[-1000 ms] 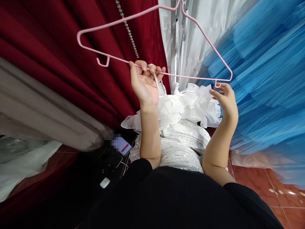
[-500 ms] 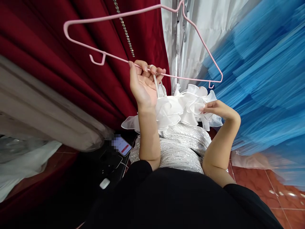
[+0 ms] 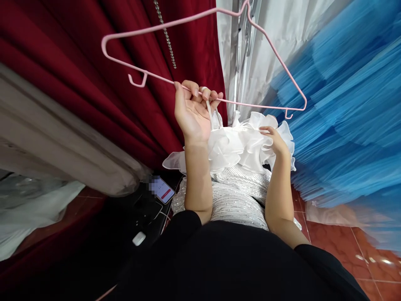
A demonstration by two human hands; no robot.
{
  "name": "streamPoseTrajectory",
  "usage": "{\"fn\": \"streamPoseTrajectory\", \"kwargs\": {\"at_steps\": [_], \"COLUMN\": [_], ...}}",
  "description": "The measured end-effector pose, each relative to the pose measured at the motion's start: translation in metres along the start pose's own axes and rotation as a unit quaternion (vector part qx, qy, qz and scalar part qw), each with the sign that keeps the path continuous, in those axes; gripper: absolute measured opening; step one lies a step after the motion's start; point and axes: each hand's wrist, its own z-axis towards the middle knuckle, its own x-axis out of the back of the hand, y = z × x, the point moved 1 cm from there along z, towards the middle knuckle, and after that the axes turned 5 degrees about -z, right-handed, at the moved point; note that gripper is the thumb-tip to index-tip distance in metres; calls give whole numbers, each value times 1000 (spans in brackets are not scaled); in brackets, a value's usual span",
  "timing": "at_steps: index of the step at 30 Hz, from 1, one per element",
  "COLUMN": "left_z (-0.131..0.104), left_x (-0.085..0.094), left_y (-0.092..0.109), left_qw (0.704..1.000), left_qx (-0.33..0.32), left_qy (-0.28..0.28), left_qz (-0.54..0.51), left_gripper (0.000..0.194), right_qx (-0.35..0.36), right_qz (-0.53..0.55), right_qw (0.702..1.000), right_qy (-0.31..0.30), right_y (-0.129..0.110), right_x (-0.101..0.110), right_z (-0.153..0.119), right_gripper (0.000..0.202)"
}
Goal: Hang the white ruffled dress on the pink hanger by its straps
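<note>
The left hand [image 3: 196, 113] clasps the slim pink triangular hanger [image 3: 188, 19], long bar crosswise above the white ruffled, sequinned dress [image 3: 230, 144] — right hand [image 3: 277, 142] nearer, at the ruffles, its grip unclear.

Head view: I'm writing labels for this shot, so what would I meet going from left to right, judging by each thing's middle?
Pale sheer fabric → small white object → phone → left hand → right hand → blue layered fabric.
</note>
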Motion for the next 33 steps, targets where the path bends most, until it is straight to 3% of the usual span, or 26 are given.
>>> {"fn": "streamPoseTrajectory", "kwargs": {"at_steps": [4, 10, 16, 20, 28, 33], "left_z": [1, -1, -2, -1, -1, -1], "left_x": [3, 1, -1, 0, -1, 0], "left_y": [1, 0, -1, -1, 0, 2], "left_qw": [1000, 1000, 1000, 1000, 1000, 1000], "left_qx": [-3, 1, -8, -10, -9, 3], "left_qy": [-22, -10, -10, -14, -17, -20], "left_qz": [-10, -14, -21, -24, -21, -8], "left_gripper": [40, 41, 40, 39, 38, 40], "right_qx": [-5, -6, -9, -19, -23, 31], "right_qz": [-29, -54, -80, -96, -94, 3], "right_qw": [997, 994, 990, 985, 994, 997], "right_qy": [-69, -99, -114, -139, -56, 72], "right_y": [-1, -1, 4, 9, 11, -4], "right_x": [3, 1, -8, -14, -15, 16], "right_z": [-9, -6, -3, 3, 2, -4], "right_gripper": [52, 30, 31, 19, 24, 27]}}
